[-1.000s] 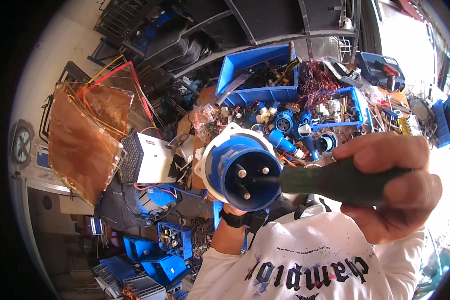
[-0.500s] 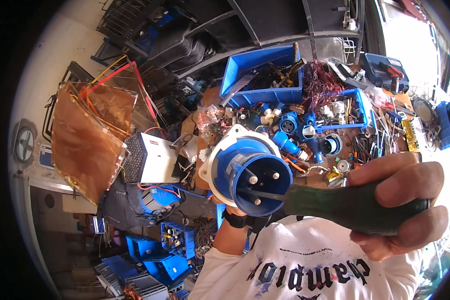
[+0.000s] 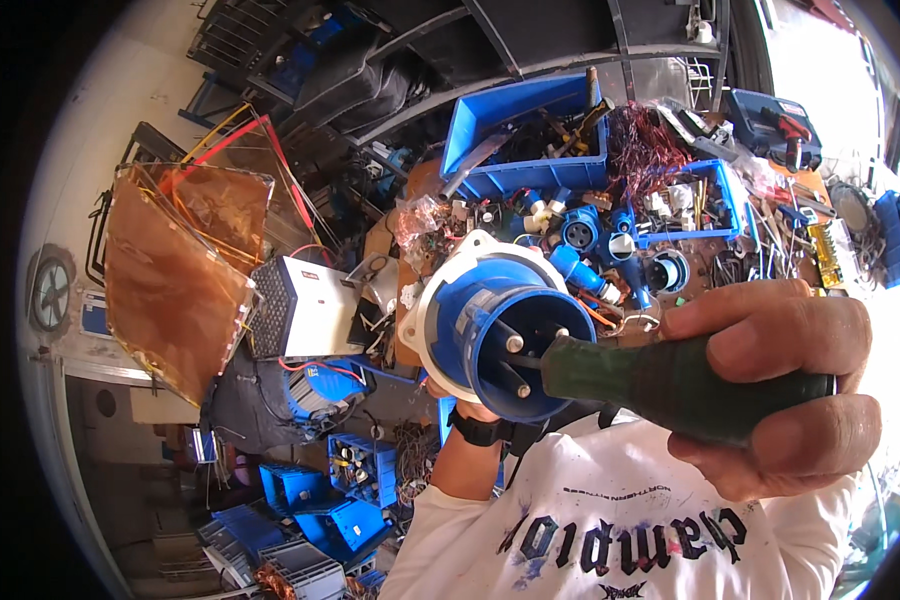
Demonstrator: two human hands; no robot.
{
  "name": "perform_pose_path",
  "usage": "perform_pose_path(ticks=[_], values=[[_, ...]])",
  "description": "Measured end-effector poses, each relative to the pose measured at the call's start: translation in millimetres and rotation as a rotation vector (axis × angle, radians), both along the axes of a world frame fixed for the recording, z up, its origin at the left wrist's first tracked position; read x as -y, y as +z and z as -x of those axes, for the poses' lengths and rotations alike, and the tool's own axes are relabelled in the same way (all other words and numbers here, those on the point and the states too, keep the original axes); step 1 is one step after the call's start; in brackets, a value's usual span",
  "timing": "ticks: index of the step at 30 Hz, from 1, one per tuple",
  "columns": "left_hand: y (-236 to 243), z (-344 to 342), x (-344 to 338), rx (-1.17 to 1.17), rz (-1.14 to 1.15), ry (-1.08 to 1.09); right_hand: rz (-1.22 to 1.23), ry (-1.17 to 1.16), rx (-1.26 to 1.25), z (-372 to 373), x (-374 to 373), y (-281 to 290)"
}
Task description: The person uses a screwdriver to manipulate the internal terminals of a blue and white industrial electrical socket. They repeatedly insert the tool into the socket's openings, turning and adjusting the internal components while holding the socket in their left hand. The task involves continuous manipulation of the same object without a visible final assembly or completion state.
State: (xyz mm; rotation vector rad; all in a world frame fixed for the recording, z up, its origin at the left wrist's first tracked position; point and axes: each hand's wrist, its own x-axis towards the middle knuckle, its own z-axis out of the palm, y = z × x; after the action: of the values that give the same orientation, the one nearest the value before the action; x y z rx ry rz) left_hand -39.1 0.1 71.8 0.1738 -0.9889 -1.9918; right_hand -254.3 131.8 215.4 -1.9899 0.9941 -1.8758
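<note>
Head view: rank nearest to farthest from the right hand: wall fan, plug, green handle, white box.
Nearest to the right hand:
1. green handle: in its grip
2. plug: just left of the handle
3. white box: left, beyond the plug
4. wall fan: far left, on the wall

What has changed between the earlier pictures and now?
The right grip moved the dark green, tapering tool handle left, its front end now reaching farther over the rim of the round blue plastic plug. The left grip kept holding the plug; nothing was let go.
</note>
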Motion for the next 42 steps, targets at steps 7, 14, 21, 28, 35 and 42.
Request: perform_pose_path(ticks=[7,14,21,28,35,42], values=[[2.9,-1.8,-5.2,0.0,0.006,0.011,-0.004,0.018,-0.01,-2.2,1.1,4.1],[5.2,-0.6,-5.5,0.009,0.025,0.027,0.028,-0.052,0.056,-18.1,0.5,2.9],[11.9,4.2,-4.0,0.016,0.054,0.059,-0.091,-0.11,-0.246,8.2,-17.2,27.5],[24.1,11.0,-1.5,0.081,0.176,0.161,0.044,-0.217,-0.119,11.7,-2.0,-9.5],[27.6,17.6,0.8,0.018,0.159,0.184,-0.069,-0.313,0.063,20.3,7.7,-40.6],[32.1,18.5,-6.4,-0.079,0.075,0.09,-0.041,-0.289,0.091,18.1,21.2,-40.3]])
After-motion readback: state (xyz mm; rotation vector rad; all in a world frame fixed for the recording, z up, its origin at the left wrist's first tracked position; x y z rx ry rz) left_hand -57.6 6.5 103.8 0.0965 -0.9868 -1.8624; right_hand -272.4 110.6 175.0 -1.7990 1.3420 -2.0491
